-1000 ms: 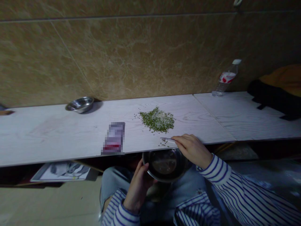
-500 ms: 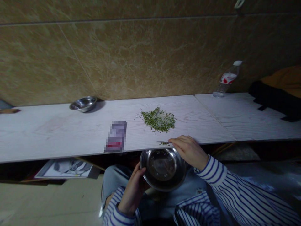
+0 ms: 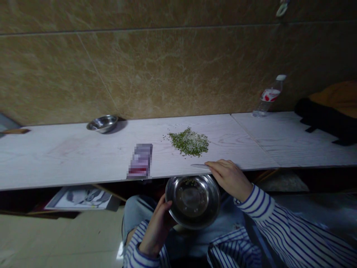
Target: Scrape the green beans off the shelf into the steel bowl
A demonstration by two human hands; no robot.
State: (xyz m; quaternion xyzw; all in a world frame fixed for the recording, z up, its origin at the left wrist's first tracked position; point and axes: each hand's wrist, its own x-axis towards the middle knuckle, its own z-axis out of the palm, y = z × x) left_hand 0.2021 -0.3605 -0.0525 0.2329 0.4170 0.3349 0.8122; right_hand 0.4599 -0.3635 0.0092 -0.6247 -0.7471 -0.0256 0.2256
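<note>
My left hand [image 3: 158, 219] is closed on the left rim of a steel bowl [image 3: 195, 217], held below the shelf's front edge with its opening up. A few green beans [image 3: 190, 182] lie inside, near the far wall. Between the fingers of my right hand [image 3: 227, 175] is a thin, flat, grey blade-like piece [image 3: 198, 165], its narrow end pointing left over the shelf edge; its exact kind is unclear. Beyond it spreads a pile of green beans mixed with white grains [image 3: 189, 142], apart from both hands.
On the white wood-grain shelf [image 3: 67, 160] rest a blurred-out purple packet or phone [image 3: 140, 160] and a small steel bowl [image 3: 103, 124]. A plastic bottle [image 3: 269, 96] and a black-and-orange bag [image 3: 331, 111] are at the right. A wooden handle [image 3: 16, 131] shows far left. An open drawer [image 3: 83, 198] sits below.
The few beans at the shelf edge have gone from there, and beans now show in the held bowl. My right hand has shifted slightly right with the thin piece. The view moved slightly.
</note>
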